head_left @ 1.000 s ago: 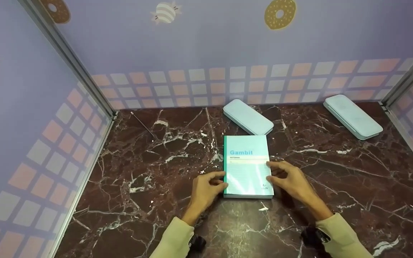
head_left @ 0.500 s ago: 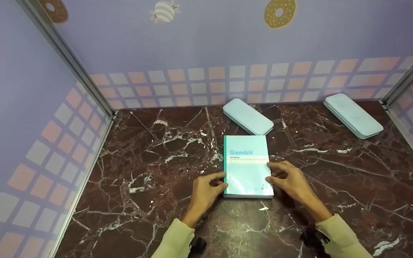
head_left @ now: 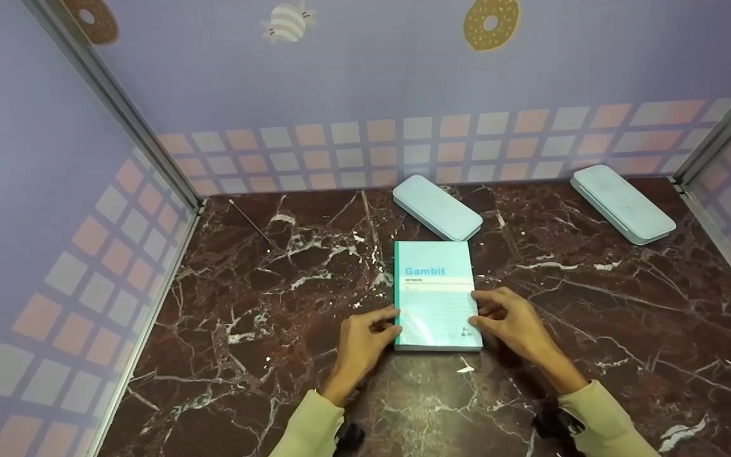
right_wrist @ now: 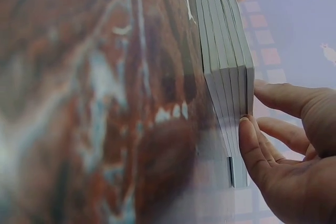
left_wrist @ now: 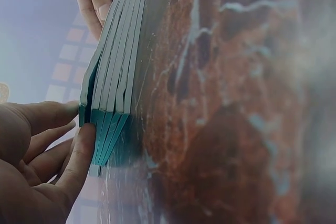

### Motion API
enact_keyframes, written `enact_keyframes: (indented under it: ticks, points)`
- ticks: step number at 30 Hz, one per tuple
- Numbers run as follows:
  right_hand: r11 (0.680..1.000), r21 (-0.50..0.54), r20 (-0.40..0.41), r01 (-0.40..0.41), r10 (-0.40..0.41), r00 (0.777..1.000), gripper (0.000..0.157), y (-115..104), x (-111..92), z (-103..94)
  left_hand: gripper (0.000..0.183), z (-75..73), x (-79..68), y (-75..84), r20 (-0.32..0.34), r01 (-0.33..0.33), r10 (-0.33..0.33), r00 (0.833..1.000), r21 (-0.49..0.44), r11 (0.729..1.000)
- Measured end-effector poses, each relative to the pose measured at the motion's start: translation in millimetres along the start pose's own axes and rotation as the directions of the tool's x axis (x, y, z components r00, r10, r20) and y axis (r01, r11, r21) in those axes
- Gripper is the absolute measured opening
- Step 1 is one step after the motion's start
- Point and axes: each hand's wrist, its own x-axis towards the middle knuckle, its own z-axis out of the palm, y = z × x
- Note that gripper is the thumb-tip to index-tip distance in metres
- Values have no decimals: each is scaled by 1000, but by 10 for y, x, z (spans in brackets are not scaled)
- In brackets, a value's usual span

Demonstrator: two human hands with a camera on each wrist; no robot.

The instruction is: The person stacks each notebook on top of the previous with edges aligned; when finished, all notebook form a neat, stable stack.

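A stack of thin pale-turquoise paper notebooks [head_left: 436, 297] lies flat on the dark red-brown marble tabletop [head_left: 594, 317], near the middle and a little toward the person. The top cover carries the word "Gambit" in blue, a cream band beneath it, and a darker green strip down the spine on the left edge. The wrist views show several slim volumes piled together, their green spines [left_wrist: 105, 135] fanning slightly apart on one side and their grey-white page edges [right_wrist: 226, 77] on the other.

The left hand [head_left: 360, 346] pinches the stack at its spine edge, thumb and fingertips [left_wrist: 84, 145] pressed to the lower corner. The right hand [head_left: 518, 324] grasps the opposite, open edge, thumb [right_wrist: 252, 150] against the page edges and forefinger laid over the top cover.

Just behind the stack lies a pale blue rounded rectangular case [head_left: 437, 207], set at an angle. A second matching pale blue case [head_left: 622, 204] sits well apart at the far right, by the lilac backdrop wall [head_left: 365, 76] printed with doughnuts and pastel squares.
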Motion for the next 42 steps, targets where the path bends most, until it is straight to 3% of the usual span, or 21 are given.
enact_keyframes:
  ticks: [8, 13, 18, 22, 31, 42]
  points:
    - [1000, 6, 48, -24, 24, 999, 49, 9, -36, -15, 25, 11, 3, -32, -10, -6, 6, 1000, 3, 1000]
    - [999, 44, 107, -23, 18, 994, 53, 18, -99, -46, 28, -7, -29, -69, 24, -56, 56, 998, 7, 998]
    - [997, -66, 133, 38, -29, 991, 61, 12, -204, -94, 38, -50, -90, -98, 109, -72, 78, 991, -52, 996]
    - [991, -119, 160, 69, -49, 986, 67, 0, -277, -117, 46, -70, -126, -88, 145, -85, 90, 985, -46, 995]
    - [967, -183, 210, 177, -137, 968, 71, -11, -322, -96, 48, -61, -142, -65, 127, -85, 85, 988, -7, 996]
    - [958, -196, 211, 208, -166, 963, 70, 8, -305, -96, 46, -55, -130, -64, 114, -87, 85, 990, 11, 996]
